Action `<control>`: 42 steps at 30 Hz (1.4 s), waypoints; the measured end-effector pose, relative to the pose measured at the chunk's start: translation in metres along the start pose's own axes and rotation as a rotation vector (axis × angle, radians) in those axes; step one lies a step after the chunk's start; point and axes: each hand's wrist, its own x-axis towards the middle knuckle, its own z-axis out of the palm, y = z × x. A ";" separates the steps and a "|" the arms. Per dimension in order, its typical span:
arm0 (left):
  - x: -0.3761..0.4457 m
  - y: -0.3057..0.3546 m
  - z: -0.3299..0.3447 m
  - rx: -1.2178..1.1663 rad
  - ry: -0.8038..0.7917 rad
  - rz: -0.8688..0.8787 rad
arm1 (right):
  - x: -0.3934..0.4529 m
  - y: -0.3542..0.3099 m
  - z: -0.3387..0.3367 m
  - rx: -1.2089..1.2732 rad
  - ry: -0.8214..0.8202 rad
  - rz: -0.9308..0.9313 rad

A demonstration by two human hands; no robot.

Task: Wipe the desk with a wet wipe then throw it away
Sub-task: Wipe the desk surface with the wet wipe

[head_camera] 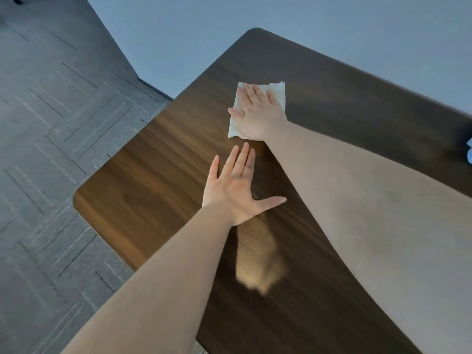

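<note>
A dark wooden desk (158, 175) fills the middle of the view. A white wet wipe (278, 94) lies flat on it near the far end. My right hand (258, 113) presses flat on the wipe, fingers stretched out, covering most of it. My left hand (236, 186) rests palm down on the bare wood just nearer to me, fingers spread, holding nothing. A pale glossy patch (258, 264) shows on the wood below my left hand.
Grey patterned carpet (51, 149) runs along the desk's left side. A plain blue-grey wall (332, 26) stands behind the desk's far edge. A small bluish-white object (469, 152) peeks in at the right border.
</note>
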 end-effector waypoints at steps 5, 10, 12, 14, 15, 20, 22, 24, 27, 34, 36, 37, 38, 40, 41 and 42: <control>0.000 -0.001 -0.001 0.023 -0.024 0.003 | -0.049 0.028 0.002 0.061 0.003 0.068; -0.003 0.009 -0.012 0.173 -0.160 -0.018 | -0.141 0.095 0.007 0.119 0.029 0.237; -0.005 0.017 -0.018 0.207 -0.190 -0.016 | -0.178 0.126 0.008 0.132 0.005 0.315; -0.010 0.044 -0.019 0.220 -0.183 0.083 | -0.223 0.160 0.008 0.134 -0.009 0.395; -0.012 0.065 -0.017 0.214 -0.170 0.150 | -0.247 0.178 0.009 0.136 -0.009 0.436; -0.018 0.197 0.005 0.128 -0.154 0.376 | -0.373 0.266 0.017 0.148 0.011 0.665; -0.022 0.251 0.015 0.123 -0.160 0.469 | -0.425 0.301 0.022 0.147 0.019 0.782; -0.028 0.301 0.025 0.142 -0.161 0.574 | -0.476 0.334 0.027 0.170 0.031 0.905; -0.037 0.366 0.038 0.195 -0.172 0.677 | -0.547 0.375 0.037 0.201 0.066 1.058; -0.054 0.463 0.060 0.306 -0.221 0.768 | -0.666 0.429 0.052 0.236 0.089 1.292; -0.057 0.473 0.065 0.339 -0.210 0.752 | -0.689 0.435 0.054 0.247 0.096 1.340; -0.058 0.475 0.066 0.351 -0.208 0.740 | -0.698 0.437 0.055 0.256 0.097 1.359; -0.058 0.476 0.067 0.359 -0.210 0.731 | -0.706 0.438 0.056 0.266 0.097 1.374; -0.058 0.477 0.067 0.367 -0.214 0.724 | -0.715 0.439 0.058 0.273 0.096 1.391; -0.058 0.477 0.067 0.370 -0.216 0.722 | -0.717 0.438 0.059 0.276 0.096 1.397; -0.059 0.477 0.067 0.369 -0.216 0.721 | -0.718 0.437 0.060 0.280 0.095 1.401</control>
